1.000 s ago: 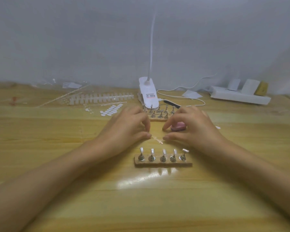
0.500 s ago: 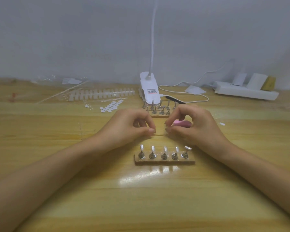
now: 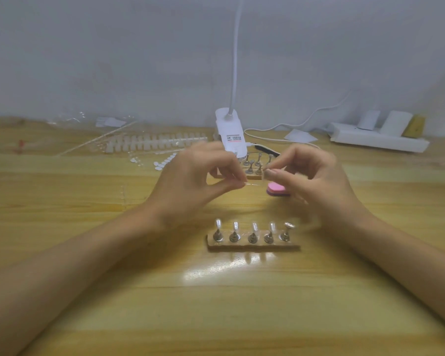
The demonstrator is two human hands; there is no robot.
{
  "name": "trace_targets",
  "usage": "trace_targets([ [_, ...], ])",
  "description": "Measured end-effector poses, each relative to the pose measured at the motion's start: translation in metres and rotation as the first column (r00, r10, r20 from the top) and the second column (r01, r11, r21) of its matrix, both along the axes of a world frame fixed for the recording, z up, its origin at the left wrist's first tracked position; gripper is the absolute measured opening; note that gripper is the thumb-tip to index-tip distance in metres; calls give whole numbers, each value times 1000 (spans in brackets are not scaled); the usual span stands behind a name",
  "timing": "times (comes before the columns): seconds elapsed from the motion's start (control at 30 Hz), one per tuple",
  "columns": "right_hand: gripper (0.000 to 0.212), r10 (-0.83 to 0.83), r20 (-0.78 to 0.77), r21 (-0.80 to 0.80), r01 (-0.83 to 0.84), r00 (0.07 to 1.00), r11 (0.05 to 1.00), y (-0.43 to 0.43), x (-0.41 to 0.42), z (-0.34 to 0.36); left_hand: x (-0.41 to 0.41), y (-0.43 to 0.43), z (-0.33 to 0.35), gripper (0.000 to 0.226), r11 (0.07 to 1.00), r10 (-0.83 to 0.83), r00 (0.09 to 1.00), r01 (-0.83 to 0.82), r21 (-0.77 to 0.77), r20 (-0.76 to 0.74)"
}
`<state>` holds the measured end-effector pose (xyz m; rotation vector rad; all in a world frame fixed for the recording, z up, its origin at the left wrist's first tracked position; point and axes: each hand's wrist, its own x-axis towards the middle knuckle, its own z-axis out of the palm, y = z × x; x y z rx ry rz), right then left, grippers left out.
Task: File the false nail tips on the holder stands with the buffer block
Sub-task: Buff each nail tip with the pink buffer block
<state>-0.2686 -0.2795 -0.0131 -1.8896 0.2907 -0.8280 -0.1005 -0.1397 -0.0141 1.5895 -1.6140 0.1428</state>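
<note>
Midair, left hand grip pinches a clear strip, right hand grip pinching its other end

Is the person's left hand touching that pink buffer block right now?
Apart. The head view shows bare table between the left hand, which pinches a small clear piece, and the pink buffer block lying by the right hand.

Nothing here reads clearly. The label on the white lamp base carries dark print above a red line, too blurred to make out.
</note>
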Motion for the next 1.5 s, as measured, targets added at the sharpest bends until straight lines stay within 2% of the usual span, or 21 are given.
trace_targets([
  [0.07, 13, 65, -83, 152, -52, 994, 987, -3, 1, -3, 0, 1, 1, 4, 990, 89, 938, -47, -131, 335],
  [0.1, 12, 83, -99, 193, -62, 992, 979, -4, 2, -3, 1, 1, 0, 4, 985, 124, 894, -57, -165, 432],
  [0.13, 10, 86, -95, 232, -62, 992, 971, -4, 2, -3, 1, 1, -3, 4, 986, 131, 877, -66, -155, 463],
  [0.17, 9, 74, -87, 254, -50, 993, 966, -4, 2, -3, -1, 1, -5, 2, 991, 118, 896, -82, -103, 428],
  [0.23, 12, 26, -98, 236, -2, 995, 972, -6, 2, -3, -1, 0, -11, 9, 992, 100, 969, -114, 50, 227],
  [0.27, 13, 3, -108, 216, 20, 994, 976, -7, 2, -4, 2, -1, -14, 13, 985, 113, 986, -127, 117, 120],
  [0.33, 12, -13, -112, 194, 35, 994, 980, -8, 2, -5, 8, -2, -17, 15, 966, 151, 988, -152, 210, 22],
  [0.43, 12, -33, -132, 124, 50, 991, 991, -8, 3, -7, 11, -4, -16, 13, 943, 196, 970, -227, 244, 144],
  [0.53, 12, -61, -137, -6, 61, 989, 998, -5, 6, -7, 10, -4, -15, 15, 939, 208, 936, -272, 209, 283],
  [0.7, 9, -81, -134, -178, 56, 988, 982, -2, 7, -7, 11, -5, -17, 16, 941, 215, 938, -273, 198, 270],
  [0.77, 9, -73, -119, -186, 50, 990, 981, 0, 6, -6, 7, -4, -13, 19, 967, 152, 970, -186, 175, 190],
  [0.83, 10, -50, -92, -185, 32, 995, 982, 3, 7, -5, 0, -5, -6, 17, 989, -1, 999, 7, 151, -39],
  [0.9, 13, -20, -57, -187, 9, 998, 982, 6, 8, -4, -8, -6, -1, 14, 985, -94, 972, 123, 123, -214],
  [1.0, 17, -1, -31, -181, -4, 1000, 983, 8, 9, -5, -14, -6, -1, 13, 980, -112, 908, 168, 105, -404],
  [1.13, 7, 35, -61, -92, -40, 998, 995, 8, 8, -4, -13, -5, -3, 15, 984, -103, 907, 152, 89, -407],
  [1.23, 4, 65, -131, 20, -63, 989, 998, -5, 3, 9, -6, -6, -4, 14, 985, -103, 869, 157, 72, -485],
  [1.3, 15, -5, -297, -119, -32, 955, 992, -22, -3, 22, -2, -5, -5, 14, 983, -97, 844, 164, 80, -527],
  [1.37, 33, -162, -476, -381, -37, 864, 924, -38, -8, 30, -1, -6, -7, 15, 984, -79, 839, 152, 92, -538],
  [1.4, 40, -223, -524, -460, -53, 822, 886, -42, -10, 31, 0, -7, -8, 16, 986, -67, 838, 139, 94, -542],
  [1.47, 44, -261, -583, -496, -82, 769, 865, -45, -11, 26, 1, -7, -10, 22, 988, -56, 812, 130, 88, -581],
  [1.5, 38, -263, -603, -497, -97, 753, 862, -45, -10, 22, 1, -7, -10, 23, 986, -60, 789, 140, 85, -612],
])
